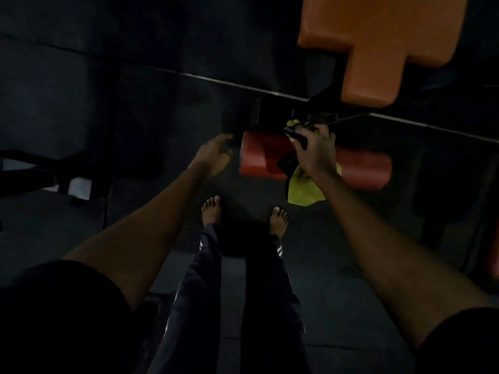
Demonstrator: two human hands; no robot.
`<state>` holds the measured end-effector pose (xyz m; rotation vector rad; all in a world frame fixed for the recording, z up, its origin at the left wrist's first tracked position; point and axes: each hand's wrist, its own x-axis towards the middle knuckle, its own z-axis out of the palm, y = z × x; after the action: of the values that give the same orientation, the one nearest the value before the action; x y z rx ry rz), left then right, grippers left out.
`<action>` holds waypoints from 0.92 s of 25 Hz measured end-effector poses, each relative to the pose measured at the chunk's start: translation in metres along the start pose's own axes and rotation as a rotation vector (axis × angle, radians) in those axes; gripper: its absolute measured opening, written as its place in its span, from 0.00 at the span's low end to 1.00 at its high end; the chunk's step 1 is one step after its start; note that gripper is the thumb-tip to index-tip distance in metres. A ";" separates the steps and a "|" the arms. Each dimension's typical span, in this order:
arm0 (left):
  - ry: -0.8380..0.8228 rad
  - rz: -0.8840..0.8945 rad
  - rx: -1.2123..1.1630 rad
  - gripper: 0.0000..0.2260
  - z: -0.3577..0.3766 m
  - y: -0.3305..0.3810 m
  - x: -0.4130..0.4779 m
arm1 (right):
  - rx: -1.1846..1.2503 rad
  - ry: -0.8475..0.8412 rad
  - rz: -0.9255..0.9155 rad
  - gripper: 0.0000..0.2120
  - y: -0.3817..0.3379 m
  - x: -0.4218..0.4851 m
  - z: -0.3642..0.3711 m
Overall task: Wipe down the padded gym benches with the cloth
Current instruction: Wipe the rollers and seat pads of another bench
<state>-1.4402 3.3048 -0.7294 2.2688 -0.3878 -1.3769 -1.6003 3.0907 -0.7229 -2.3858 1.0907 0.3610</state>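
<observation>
My right hand (314,152) grips a yellow-green cloth (303,190) together with a dark part of the bench frame; the cloth hangs below my wrist and a corner pokes out above my fingers. Behind that hand lies a red padded roller (364,168), running left to right. An orange padded bench seat (383,41) fills the upper right, above the roller. My left hand (216,155) hovers with fingers spread, just left of the roller's left end, and holds nothing.
The room is dim, with dark rubber floor mats (337,292). My bare feet (213,209) stand just before the roller. A thin metal bar (216,79) crosses the floor diagonally. Dark machine parts (40,171) sit at the left edge.
</observation>
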 end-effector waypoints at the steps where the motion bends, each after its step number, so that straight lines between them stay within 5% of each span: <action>1: -0.013 0.016 -0.011 0.23 0.012 -0.007 0.013 | -0.024 0.014 -0.005 0.19 0.004 0.010 0.014; 8: -0.046 0.006 -0.195 0.23 0.089 -0.051 0.078 | -0.218 0.055 0.003 0.31 0.026 0.026 0.122; 14: -0.057 0.046 -0.384 0.22 0.101 -0.077 0.088 | -0.320 0.117 0.135 0.24 0.005 0.029 0.133; 20: -0.116 -0.013 -0.504 0.20 0.092 -0.073 0.090 | -0.331 0.011 -0.224 0.28 0.009 0.020 0.125; 23: -0.137 0.040 -0.515 0.21 0.095 -0.077 0.090 | -0.220 0.053 0.002 0.28 0.038 0.041 0.105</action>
<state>-1.4830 3.3076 -0.8751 1.7464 -0.1003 -1.4211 -1.6067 3.0989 -0.8414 -2.5993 1.1286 0.4415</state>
